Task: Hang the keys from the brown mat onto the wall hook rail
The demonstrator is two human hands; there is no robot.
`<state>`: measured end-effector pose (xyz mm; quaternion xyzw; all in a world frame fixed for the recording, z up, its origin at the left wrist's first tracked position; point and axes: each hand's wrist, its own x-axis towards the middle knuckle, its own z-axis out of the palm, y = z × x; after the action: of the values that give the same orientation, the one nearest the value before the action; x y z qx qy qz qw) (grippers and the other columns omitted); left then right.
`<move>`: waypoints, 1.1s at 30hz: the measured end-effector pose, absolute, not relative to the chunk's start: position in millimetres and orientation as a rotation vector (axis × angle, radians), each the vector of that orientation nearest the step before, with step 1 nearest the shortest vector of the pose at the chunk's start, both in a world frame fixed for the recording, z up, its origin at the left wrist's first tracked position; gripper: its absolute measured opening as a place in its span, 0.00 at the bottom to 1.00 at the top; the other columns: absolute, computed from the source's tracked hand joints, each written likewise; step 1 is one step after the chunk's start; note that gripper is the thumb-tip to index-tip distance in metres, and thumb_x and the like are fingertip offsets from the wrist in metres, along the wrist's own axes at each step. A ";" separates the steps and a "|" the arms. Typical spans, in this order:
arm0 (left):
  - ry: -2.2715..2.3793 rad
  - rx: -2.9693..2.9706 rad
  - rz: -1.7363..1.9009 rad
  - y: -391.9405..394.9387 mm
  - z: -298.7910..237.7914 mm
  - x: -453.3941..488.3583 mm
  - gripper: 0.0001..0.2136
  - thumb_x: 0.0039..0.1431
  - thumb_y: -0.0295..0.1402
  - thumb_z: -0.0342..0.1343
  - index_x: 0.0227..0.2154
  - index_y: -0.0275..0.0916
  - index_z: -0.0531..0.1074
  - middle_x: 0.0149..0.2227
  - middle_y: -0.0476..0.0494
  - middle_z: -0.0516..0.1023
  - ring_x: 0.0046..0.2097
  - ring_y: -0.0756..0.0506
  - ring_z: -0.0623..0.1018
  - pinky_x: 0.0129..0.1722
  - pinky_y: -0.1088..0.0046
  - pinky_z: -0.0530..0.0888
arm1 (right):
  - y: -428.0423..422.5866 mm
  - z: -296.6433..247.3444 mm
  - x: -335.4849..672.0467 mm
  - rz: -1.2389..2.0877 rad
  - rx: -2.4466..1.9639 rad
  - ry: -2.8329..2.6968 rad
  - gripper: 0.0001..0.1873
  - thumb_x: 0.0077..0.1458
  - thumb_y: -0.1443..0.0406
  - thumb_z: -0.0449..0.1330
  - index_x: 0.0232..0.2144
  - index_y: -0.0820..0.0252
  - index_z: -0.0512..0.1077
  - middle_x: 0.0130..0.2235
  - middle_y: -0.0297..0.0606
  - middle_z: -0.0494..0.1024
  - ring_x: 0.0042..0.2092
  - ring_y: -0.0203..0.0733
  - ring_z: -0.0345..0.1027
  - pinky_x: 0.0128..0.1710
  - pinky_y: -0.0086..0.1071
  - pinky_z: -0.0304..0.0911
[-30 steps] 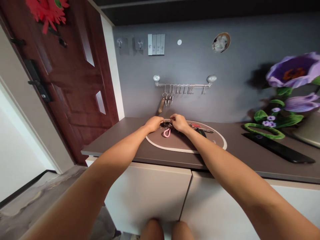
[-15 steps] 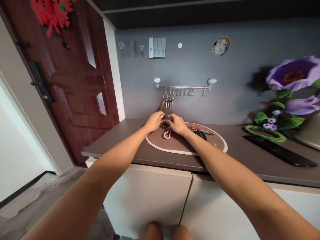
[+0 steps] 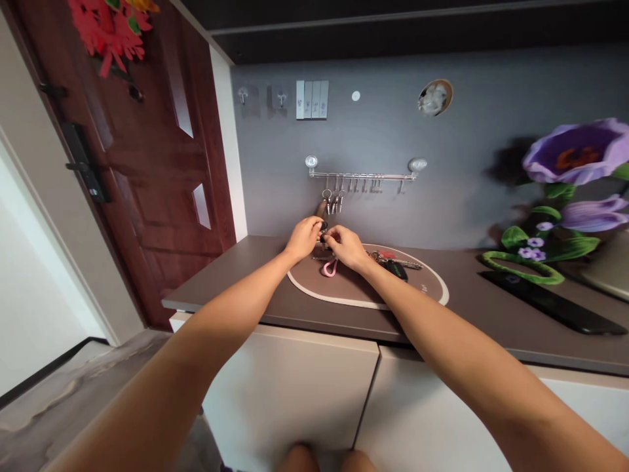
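My left hand (image 3: 304, 237) is closed in a pinch above the far left of an oval brown mat (image 3: 339, 293) with a pale border. Between its fingers and my right hand (image 3: 345, 245), also pinching, is a small dark and metallic cluster (image 3: 324, 237) that looks like a bunch of keys. Fingers hide most of it. A pink loop strap (image 3: 329, 267) shows just below my right hand. Beyond my right wrist, another set of keys with a black fob (image 3: 396, 270) and a red tag (image 3: 386, 254) lies on the mat.
Behind my hands, a clear hook rail (image 3: 363, 176) on the wall carries several keys (image 3: 335, 204) at its left. A long black object (image 3: 555, 305) lies on the counter at right, near purple plush flowers (image 3: 574, 154). A dark red door (image 3: 162, 177) stands at left.
The view has tilted up slightly. My hands stay at the same spot, fingers shifting a little around the dark cluster; my right fingertips have curled closer together.
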<state>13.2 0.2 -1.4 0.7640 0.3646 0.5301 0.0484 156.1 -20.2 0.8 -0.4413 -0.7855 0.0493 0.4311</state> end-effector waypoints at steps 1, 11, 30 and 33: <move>1.107 2.329 1.614 0.2 -1.6 13.5 0.09 0.58 0.29 0.42 0.35 0.34 0.67 0.34 0.44 0.72 0.29 0.53 0.73 0.33 0.75 0.72 | -19.5 0.6 156.3 0.111 -1.102 -1.963 0.07 0.49 0.63 0.52 0.27 0.60 0.66 0.29 0.34 0.72 0.30 0.33 0.62 0.34 0.28 0.56; 1.024 2.230 1.590 3.7 -4.6 14.7 0.09 0.58 0.29 0.42 0.35 0.35 0.66 0.31 0.47 0.71 0.27 0.55 0.74 0.29 0.80 0.74 | -16.8 2.0 159.3 0.027 -1.140 -1.924 0.05 0.50 0.67 0.51 0.27 0.61 0.67 0.29 0.35 0.71 0.31 0.35 0.61 0.36 0.29 0.55; 1.067 2.008 1.539 -4.9 -3.1 17.7 0.10 0.59 0.30 0.40 0.41 0.34 0.62 0.23 0.52 0.67 0.19 0.56 0.69 0.21 0.81 0.69 | -16.0 4.4 162.6 0.175 -1.033 -1.792 0.08 0.50 0.63 0.50 0.28 0.61 0.66 0.30 0.35 0.71 0.32 0.35 0.61 0.37 0.30 0.57; 1.054 2.029 1.479 -5.9 -4.5 19.9 0.08 0.58 0.30 0.40 0.37 0.34 0.63 0.20 0.53 0.65 0.19 0.56 0.68 0.21 0.80 0.68 | -13.1 3.5 163.6 0.241 -0.997 -1.736 0.08 0.49 0.62 0.50 0.28 0.61 0.65 0.30 0.35 0.70 0.32 0.35 0.61 0.36 0.29 0.57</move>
<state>19.9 -5.9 -4.5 0.7288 0.3788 0.5312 0.2077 163.6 -13.1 3.5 -0.4181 -0.7284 0.1013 0.5333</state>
